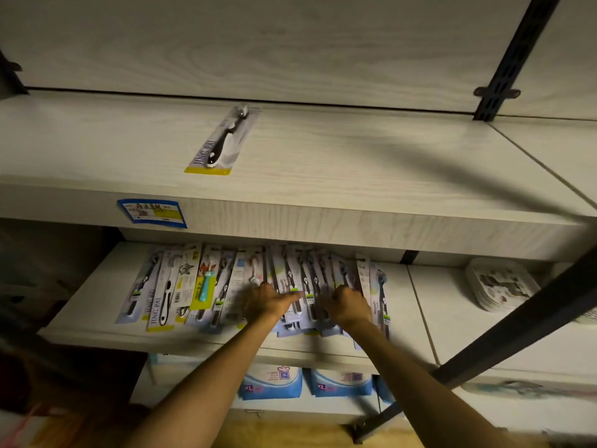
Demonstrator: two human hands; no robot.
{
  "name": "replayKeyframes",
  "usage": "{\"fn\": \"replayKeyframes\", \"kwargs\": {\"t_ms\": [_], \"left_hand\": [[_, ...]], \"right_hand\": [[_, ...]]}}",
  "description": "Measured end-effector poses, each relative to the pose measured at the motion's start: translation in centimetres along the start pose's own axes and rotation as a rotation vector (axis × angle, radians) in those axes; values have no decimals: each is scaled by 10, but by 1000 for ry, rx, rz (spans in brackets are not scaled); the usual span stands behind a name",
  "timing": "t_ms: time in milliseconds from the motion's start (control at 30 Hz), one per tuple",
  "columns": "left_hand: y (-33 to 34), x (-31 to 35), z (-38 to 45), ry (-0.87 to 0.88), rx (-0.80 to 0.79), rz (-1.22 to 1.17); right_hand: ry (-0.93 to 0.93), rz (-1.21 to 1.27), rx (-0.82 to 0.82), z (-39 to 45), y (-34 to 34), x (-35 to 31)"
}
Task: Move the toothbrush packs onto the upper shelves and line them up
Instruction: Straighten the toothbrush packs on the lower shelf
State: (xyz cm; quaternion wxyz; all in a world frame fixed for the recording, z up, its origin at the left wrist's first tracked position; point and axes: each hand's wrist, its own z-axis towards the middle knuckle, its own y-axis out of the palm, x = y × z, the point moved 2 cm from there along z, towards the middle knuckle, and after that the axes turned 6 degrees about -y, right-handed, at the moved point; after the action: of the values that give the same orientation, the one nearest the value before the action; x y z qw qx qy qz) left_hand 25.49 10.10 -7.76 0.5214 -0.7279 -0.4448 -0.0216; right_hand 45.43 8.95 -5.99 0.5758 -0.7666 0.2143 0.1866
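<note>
One toothbrush pack (223, 142) with a black-and-white brush lies alone on the upper shelf (355, 176), slightly slanted. Several toothbrush packs (181, 286) lie side by side and overlapping on the lower shelf (97, 305). My left hand (266, 300) rests on the middle packs with its fingers stretched out; it is blurred. Just right of it, my right hand (347, 303) has its fingers curled over the packs; what they hold is hidden under the hand.
A blue and yellow price label (151, 213) sticks to the upper shelf's front edge. A stack of printed plates (499, 284) sits at the right of the lower shelf. Blue XL packs (271, 381) stand below. A black metal upright (513, 337) crosses diagonally at right.
</note>
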Motion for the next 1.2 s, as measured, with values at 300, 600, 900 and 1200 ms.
{"fn": "replayKeyframes", "kwargs": {"t_ms": [300, 600, 900, 1200], "left_hand": [[-25, 1, -7, 46, -3, -98], [-46, -23, -11, 13, -144, -533], [-62, -39, -32, 18, -237, -735], [-70, -61, -54, -26, -480, -837]], "right_hand": [[59, -24, 44, 8, 8, 2], [105, 111, 55, 21, 12, 0], [106, 309, 98, 21, 0, -6], [203, 572, 213, -3, -11, 10]]}}
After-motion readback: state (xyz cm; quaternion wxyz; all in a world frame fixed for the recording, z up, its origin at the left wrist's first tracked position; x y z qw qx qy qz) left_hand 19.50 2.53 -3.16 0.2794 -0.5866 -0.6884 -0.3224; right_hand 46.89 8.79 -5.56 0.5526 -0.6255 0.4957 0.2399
